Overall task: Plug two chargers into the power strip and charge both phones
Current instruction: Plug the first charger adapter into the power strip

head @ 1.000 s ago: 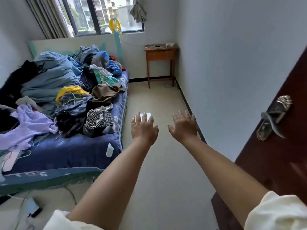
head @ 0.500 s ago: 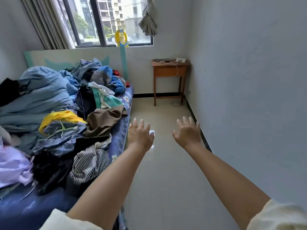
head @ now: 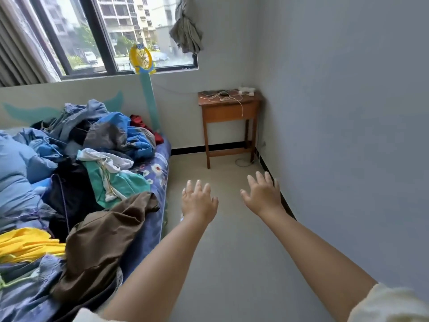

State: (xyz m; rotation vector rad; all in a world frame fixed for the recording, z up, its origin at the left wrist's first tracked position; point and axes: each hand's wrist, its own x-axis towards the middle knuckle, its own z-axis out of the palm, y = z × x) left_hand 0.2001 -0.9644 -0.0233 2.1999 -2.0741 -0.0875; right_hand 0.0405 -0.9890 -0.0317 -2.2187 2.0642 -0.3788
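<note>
While both arms are reaching forward over the bare floor [head: 232, 240], the left hand [head: 199, 201] is hanging palm down with fingers spread wide, holding nothing; the right hand [head: 263, 196] is doing likewise, just beside the dark skirting of the wall. Neither is touching anything. The spread, empty posture is probably serving balance or readiness on the way in, not any grasp.

Item, beyond the hands: a small wooden table [head: 228, 110] is standing in the far right corner of the room, under the window [head: 111, 36], well apart from both hands. Lying on its top: a white power strip [head: 246, 90] at the back right corner, white cables [head: 228, 96] straggling across the middle with one trailing over the front edge, and dark flat shapes toward the back left corner, likely a phone [head: 211, 92], too small to confirm.

Item, to the left: a bed [head: 160, 168] is carrying heaped clothes.

Judgement: nothing is being plugged yet; the approach is the step in hand.
</note>
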